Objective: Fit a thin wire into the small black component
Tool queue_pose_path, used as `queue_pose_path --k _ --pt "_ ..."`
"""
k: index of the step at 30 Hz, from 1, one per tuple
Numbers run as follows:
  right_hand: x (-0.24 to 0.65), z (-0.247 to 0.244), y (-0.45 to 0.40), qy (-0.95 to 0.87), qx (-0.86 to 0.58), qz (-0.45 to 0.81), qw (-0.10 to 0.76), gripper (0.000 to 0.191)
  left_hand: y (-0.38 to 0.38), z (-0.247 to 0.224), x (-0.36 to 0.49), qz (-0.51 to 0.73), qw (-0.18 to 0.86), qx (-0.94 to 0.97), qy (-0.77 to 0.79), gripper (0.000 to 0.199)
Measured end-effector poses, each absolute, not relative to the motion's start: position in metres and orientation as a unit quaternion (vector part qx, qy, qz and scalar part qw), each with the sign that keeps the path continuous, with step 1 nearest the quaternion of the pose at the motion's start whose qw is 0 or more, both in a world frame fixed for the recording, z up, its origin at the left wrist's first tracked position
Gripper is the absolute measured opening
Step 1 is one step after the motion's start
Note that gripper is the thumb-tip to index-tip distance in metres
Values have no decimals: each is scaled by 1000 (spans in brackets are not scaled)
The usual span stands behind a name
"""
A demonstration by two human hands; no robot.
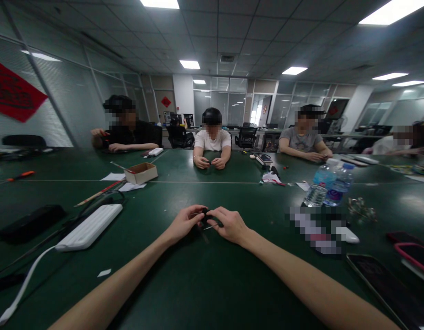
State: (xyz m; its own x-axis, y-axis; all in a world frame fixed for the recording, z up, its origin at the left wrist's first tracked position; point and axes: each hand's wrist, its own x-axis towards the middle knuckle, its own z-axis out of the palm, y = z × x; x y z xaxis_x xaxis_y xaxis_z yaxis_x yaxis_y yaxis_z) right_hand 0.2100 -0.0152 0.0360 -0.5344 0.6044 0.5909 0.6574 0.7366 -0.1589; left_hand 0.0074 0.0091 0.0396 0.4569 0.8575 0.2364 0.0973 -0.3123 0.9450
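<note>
Both my hands meet over the green table point(212, 284), straight ahead of me. My left hand point(185, 223) closes its fingertips on the left side of a small black object point(206, 213). From the other side, my right hand point(231, 223) pinches the same object with curled fingers. Its exact kind is too small and too covered by my fingers to make out. A thin, light-coloured sliver shows just under my right fingertips, and I cannot tell whether it belongs to the object.
On the left lie a white power strip point(91, 227), a black case point(31, 222) and a small open cardboard box point(142, 173). Water bottles point(339, 185) stand on the right, near a phone point(377, 286) and glasses point(361, 208). Several people sit around the table, one point(212, 137) directly opposite.
</note>
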Motion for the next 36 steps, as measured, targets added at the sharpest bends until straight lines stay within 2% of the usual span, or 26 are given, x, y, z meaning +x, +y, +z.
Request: queue_pose_path --k 7,22,32,36 --pt "210 38 -16 -872 -368 -16 322 38 7 41 8 390 484 709 334 38" --pt "213 37 -13 -886 -334 23 320 38 5 45 6 360 475 740 312 35" --pt "211 40 -13 -879 -359 25 312 37 0 50 10 321 468 762 310 36" --pt "210 37 -11 -855 -428 -25 292 34 2 49 9 354 440 760 322 34"
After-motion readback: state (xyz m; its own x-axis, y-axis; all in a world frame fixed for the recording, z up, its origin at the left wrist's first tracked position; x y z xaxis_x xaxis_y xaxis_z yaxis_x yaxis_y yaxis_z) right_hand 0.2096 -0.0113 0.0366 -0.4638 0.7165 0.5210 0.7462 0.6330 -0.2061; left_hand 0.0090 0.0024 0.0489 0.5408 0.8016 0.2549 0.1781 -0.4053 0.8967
